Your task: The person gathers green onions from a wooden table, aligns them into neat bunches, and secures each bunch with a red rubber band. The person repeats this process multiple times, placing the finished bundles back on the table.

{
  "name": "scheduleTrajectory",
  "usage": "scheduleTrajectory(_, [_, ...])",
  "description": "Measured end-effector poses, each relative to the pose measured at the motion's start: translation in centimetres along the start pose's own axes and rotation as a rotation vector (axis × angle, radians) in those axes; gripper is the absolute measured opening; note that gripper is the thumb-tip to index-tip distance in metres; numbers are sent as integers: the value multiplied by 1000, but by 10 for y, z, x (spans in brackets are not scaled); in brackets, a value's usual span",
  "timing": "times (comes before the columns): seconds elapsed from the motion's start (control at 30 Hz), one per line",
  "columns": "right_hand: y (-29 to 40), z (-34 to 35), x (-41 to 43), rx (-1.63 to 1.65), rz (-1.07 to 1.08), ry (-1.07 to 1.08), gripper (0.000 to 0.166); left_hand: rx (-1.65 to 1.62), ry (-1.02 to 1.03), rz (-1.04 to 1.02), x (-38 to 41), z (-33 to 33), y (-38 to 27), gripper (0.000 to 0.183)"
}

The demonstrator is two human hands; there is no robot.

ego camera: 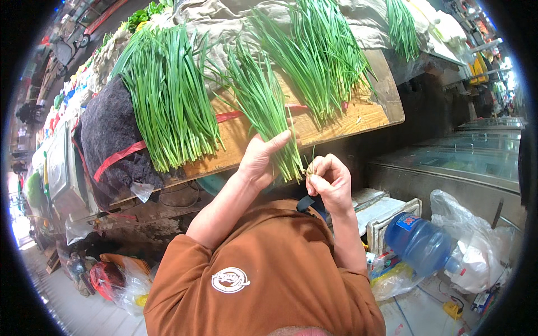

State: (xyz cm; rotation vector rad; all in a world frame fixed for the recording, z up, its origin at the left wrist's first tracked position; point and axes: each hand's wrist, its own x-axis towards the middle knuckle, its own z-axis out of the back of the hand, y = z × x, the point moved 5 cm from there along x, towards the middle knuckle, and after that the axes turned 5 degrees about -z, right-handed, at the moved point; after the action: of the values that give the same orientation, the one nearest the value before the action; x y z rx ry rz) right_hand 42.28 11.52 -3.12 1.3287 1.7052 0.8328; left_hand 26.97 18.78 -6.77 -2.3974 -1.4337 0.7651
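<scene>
My left hand [262, 157] is closed around the lower stalks of a small bunch of garlic chives [265, 101], its thumb across them and the leaves pointing away from me. At the cut ends, my right hand [330, 178] pinches a few thin stalk bits between thumb and fingers. A large sheaf of chives [168, 101] lies to the left on the wooden board [235, 145], partly over a dark cloth. More chives [315, 63] lie at the right of the board. A red strap [229, 116] crosses the board beneath the chives.
A dark grey cloth [107, 122] covers the board's left end; beige cloth [235, 21] lies behind. Another chive bunch [401, 29] hangs at far right. Low on the right are a blue water jug [416, 239], plastic bags [466, 227] and a glass-topped case [462, 151].
</scene>
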Motion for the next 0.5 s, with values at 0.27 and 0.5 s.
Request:
scheduleTrajectory(0.27, [43, 23, -39, 623, 286, 280, 25, 16, -27, -106, -1, 8, -30, 31])
scheduleTrajectory(0.5, [-55, 3, 5, -910, 17, 149, 20, 24, 202, -274, -9, -29, -57, 24])
